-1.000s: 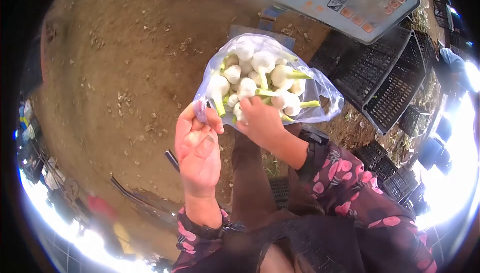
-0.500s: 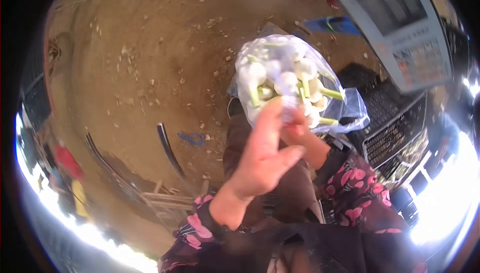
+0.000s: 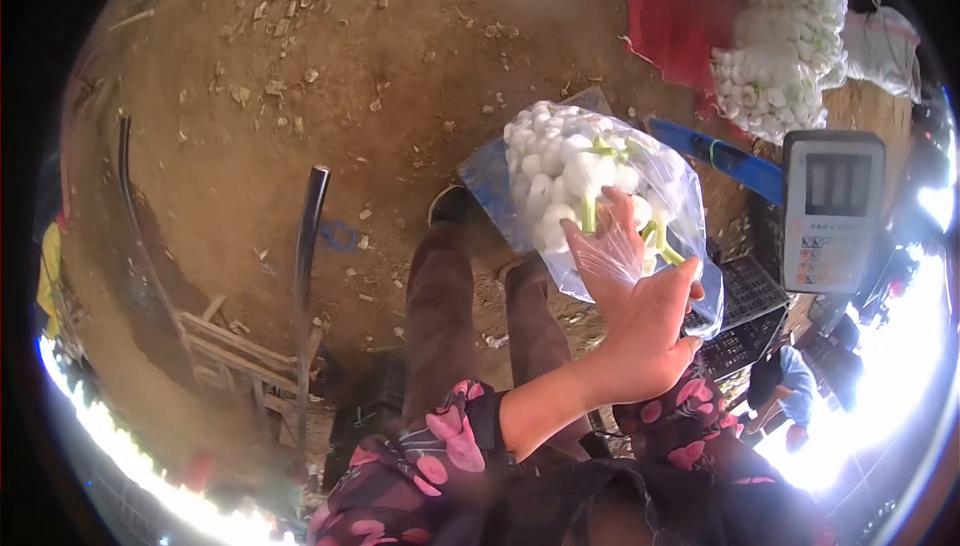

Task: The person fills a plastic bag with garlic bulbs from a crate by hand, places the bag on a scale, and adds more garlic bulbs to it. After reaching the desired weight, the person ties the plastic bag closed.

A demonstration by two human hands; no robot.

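Note:
A clear plastic bag (image 3: 690,196) full of white garlic bulbs (image 3: 545,166), some with short green stems, sits in front of my knees. My right hand (image 3: 607,258) reaches up from behind the left, thumb and fingers spread against the bulbs under creased film. It seems to be inside the bag, though its wrist is hidden. My left hand (image 3: 650,331) crosses over it, fingers curled at the bag's near right edge. A metal plate (image 3: 592,101) shows behind the bag. To the right stands a scale display (image 3: 835,211).
Large net sacks of garlic (image 3: 790,56) and a red cloth or sack (image 3: 680,21) lie at upper right. Black crates (image 3: 745,296) stand right of the bag. A blue strip (image 3: 720,158) runs behind it. A dark curved bar (image 3: 308,246) and wooden frame (image 3: 235,341) are at left.
My view has turned, bringing the garlic sacks into sight. My hands have moved right; the right hand's fingers have spread into the bag, and the left has closed around its edge.

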